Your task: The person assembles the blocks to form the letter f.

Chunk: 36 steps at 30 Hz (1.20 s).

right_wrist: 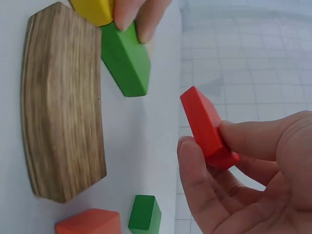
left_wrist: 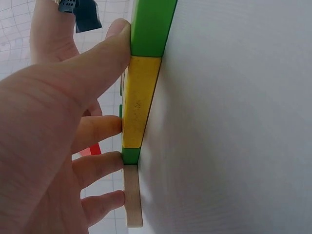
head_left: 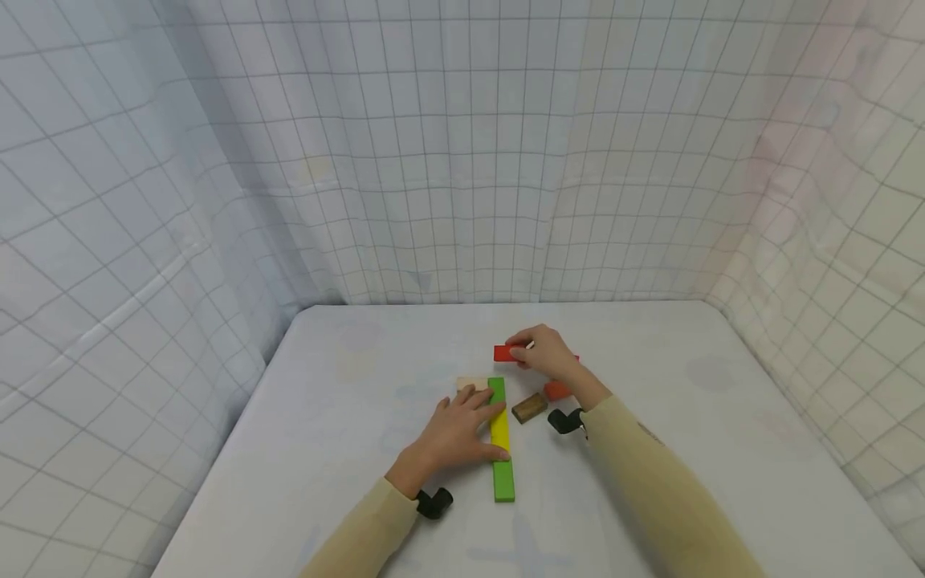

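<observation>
The step in hand seems to be adding a red block to a row that the left hand is steadying. Taking the yellow block as the clock's centre, the red block is hanging at 12 o'clock, apart from the row, and the right hand is holding it from 1 o'clock, its grip pinching it between thumb and fingers. The left hand is lying at 9 o'clock, its grip clasping nothing; spread fingers and thumb are pressing along the row's side. A far green block is butting the yellow one at 12 o'clock, a near green block at 6, and a pale block is lying at 11. Continuing would probably call for lowering and squaring the red block without nudging the row. A brown block is crowding the row at 2 o'clock; farther out that way, an orange-red block is lying partly behind the right wrist, with a small green block just beside it. The left fingers are standing in the way at the row's far end.
</observation>
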Motion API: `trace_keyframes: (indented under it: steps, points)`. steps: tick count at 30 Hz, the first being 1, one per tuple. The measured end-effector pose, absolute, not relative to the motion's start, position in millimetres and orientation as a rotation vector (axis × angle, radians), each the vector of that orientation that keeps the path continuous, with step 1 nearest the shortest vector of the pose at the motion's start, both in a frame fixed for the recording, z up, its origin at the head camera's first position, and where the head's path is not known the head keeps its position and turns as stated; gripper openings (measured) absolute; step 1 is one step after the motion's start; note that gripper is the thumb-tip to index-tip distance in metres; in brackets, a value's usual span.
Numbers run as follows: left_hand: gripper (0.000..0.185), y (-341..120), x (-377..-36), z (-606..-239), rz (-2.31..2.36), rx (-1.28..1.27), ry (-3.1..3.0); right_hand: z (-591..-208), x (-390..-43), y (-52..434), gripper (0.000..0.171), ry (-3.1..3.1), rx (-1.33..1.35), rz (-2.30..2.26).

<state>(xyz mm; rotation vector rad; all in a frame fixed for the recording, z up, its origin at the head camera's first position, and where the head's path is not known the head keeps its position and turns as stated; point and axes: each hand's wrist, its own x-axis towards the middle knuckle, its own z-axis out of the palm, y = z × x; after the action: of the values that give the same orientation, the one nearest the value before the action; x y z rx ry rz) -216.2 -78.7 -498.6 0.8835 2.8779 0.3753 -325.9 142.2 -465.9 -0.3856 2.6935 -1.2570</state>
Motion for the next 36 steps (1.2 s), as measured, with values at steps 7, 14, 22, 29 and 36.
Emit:
trace_keyframes:
  steps: [7, 14, 22, 29, 36]
  points:
    - [0.086, -77, -217, -502, 0.367, 0.889, 2.887, -466, -312, 152, 0.025, 2.713, -0.288, -1.263]
    - [0.086, -75, -217, -502, 0.373, 0.884, 2.883, -474, -304, 156, 0.023, 2.784, -0.301, -1.178]
    - [0.087, -77, -217, -502, 0.388, 0.891, 2.886, -488, -301, 150, 0.021, 2.830, -0.316, -1.116]
    - [0.087, -78, -217, -501, 0.391, 0.883, 2.882, -490, -299, 146, 0.025, 2.879, -0.421, -0.981]
    - [0.087, -80, -216, -500, 0.408, 0.880, 2.867, -492, -297, 145, 0.030, 2.883, -0.466, -0.901]
